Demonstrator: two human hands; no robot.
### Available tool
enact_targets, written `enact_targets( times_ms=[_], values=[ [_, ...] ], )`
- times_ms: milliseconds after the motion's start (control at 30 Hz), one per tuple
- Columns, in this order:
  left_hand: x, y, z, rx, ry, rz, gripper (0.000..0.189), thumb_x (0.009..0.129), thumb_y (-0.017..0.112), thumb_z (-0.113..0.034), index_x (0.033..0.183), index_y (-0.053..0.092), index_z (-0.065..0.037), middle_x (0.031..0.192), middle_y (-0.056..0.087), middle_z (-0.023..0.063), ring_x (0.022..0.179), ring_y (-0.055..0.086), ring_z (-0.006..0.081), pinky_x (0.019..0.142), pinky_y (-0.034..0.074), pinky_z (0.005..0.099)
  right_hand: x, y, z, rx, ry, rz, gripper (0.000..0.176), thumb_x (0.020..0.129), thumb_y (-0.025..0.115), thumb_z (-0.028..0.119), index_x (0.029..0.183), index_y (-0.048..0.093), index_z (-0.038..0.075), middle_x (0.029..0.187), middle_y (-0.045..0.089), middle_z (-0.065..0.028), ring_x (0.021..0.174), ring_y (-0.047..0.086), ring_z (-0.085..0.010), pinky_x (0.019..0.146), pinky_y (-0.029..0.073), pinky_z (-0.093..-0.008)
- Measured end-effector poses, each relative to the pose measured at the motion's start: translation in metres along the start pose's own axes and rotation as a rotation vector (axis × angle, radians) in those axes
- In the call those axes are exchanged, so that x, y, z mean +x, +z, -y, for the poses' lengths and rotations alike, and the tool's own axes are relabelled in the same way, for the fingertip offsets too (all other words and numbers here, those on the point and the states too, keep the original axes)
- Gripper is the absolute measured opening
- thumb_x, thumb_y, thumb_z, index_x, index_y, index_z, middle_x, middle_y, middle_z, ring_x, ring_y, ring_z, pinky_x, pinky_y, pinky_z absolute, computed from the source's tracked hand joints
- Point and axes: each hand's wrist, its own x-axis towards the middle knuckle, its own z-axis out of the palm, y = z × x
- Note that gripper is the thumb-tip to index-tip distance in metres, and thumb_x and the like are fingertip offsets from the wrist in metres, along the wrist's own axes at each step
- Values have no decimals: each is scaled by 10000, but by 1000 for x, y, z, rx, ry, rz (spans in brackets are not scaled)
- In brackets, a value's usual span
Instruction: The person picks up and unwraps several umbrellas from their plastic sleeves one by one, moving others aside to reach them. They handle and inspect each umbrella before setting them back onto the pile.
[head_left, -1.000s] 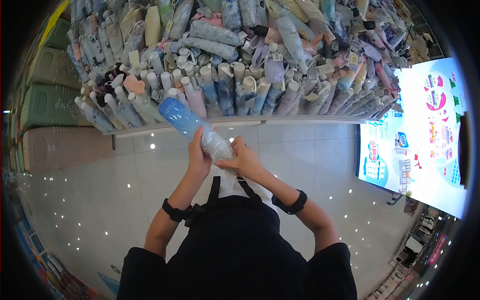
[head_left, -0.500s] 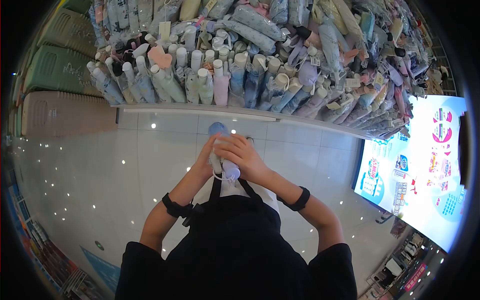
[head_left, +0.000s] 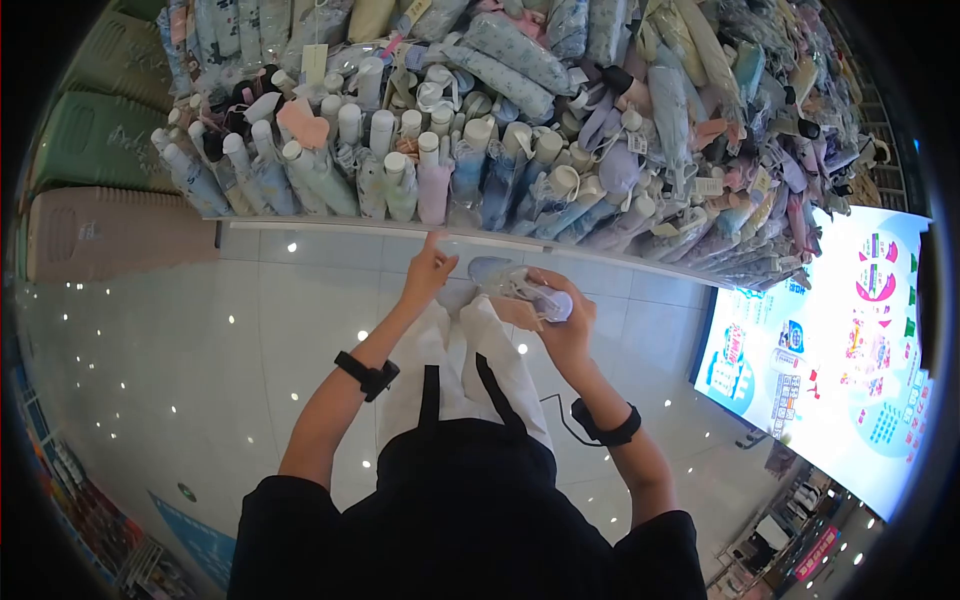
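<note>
My right hand point(head_left: 568, 320) grips a folding umbrella point(head_left: 553, 304) with a pale lavender handle end and a clear plastic wrapper, held low in front of my legs. My left hand point(head_left: 428, 277) is empty, its index finger stretched towards the display's front edge and the other fingers partly bent. Just beyond that fingertip stands a pink folding umbrella point(head_left: 433, 190) with a white handle. To its left is a pale green umbrella point(head_left: 400, 190), and blue wrapped umbrellas point(head_left: 500, 180) stand to its right.
Many more wrapped umbrellas lie piled behind the upright row. The display's white front ledge point(head_left: 370, 229) runs across above my hands. Beige and green plastic bins point(head_left: 120, 235) stand at the left. A bright lit sign point(head_left: 800, 350) is on the right. Pale tiles cover the floor.
Both hands were together around the umbrella. My left hand has let go and moved forward to the display edge, while my right hand has carried the umbrella to the right.
</note>
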Motion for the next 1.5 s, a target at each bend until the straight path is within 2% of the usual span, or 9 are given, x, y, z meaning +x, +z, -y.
enact_targets(
  times_ms=[200, 333, 667, 867, 1167, 1267, 1333, 1467, 1500],
  values=[
    [85, 25, -18, 247, 301, -60, 225, 777, 613, -140, 948, 521, -26, 663, 544, 149, 517, 544, 277, 516, 431, 364, 9, -37, -23, 13, 410, -183, 338, 654, 680, -1, 981, 595, -4, 857, 656, -102, 784, 645, -177, 706, 489, -263],
    [34, -9, -54, 259, 403, -270, 126, 767, 586, -81, 768, 505, 15, 702, 530, 178, 606, 527, 340, 559, 411, 395, 24, -38, -23, 106, 331, -266, 355, 656, 663, -21, 1003, 586, -5, 831, 650, -81, 767, 626, -129, 688, 476, -252],
    [-120, -89, -49, 385, 326, -363, 177, 802, 619, -71, 754, 459, -15, 776, 521, 60, 656, 553, 188, 599, 460, 268, 101, 64, -54, 3, 120, -71, 387, 665, 666, 45, 1024, 544, -32, 814, 618, -203, 730, 609, -346, 663, 464, -345],
    [-148, -124, -55, -750, 5, -341, 84, 891, 525, -111, 854, 472, -57, 803, 533, 38, 843, 621, 195, 690, 539, 291, 123, 106, -78, -37, 145, -44, 353, 700, 669, 95, 992, 539, -55, 804, 618, -227, 770, 603, -384, 662, 460, -382],
    [-152, -158, -54, -1018, 112, -212, 82, 902, 502, -118, 857, 484, -52, 816, 537, 47, 819, 624, 174, 675, 555, 257, 133, 119, -99, -205, 260, 68, 445, 736, 683, 169, 1060, 483, -62, 851, 619, -219, 790, 606, -360, 697, 455, -397],
    [-148, -154, -69, -970, 54, -240, 99, 918, 486, -133, 851, 465, -62, 777, 483, 28, 794, 572, 144, 609, 501, 203, 101, 105, -85, -285, -10, -192, 493, 745, 690, 200, 1100, 456, -50, 992, 594, -207, 899, 576, -334, 757, 438, -408],
    [-142, -150, -68, -955, 58, -253, 88, 909, 499, -129, 867, 483, -54, 815, 526, 43, 816, 606, 176, 667, 528, 247, 71, 83, -55, -180, 117, -95, 552, 746, 695, 220, 1156, 421, -29, 1099, 539, -215, 1003, 529, -295, 815, 421, -410],
    [-114, -125, -84, -890, 99, -205, 67, 913, 485, -122, 879, 487, -65, 833, 536, 48, 831, 616, 186, 718, 555, 281, 40, 53, -3, 1087, 685, 527, 467, 828, 625, 213, 1211, 422, 40, 1080, 545, -150, 959, 567, -207, 803, 477, -309],
    [-106, -117, -88, -806, 83, -196, 71, 912, 497, -135, 893, 495, -67, 850, 547, 49, 798, 610, 171, 680, 542, 291, 42, 49, 16, 1015, 679, 575, 416, 838, 611, 206, 1180, 445, 36, 1013, 559, -136, 913, 578, -194, 761, 483, -298]
  ],
)
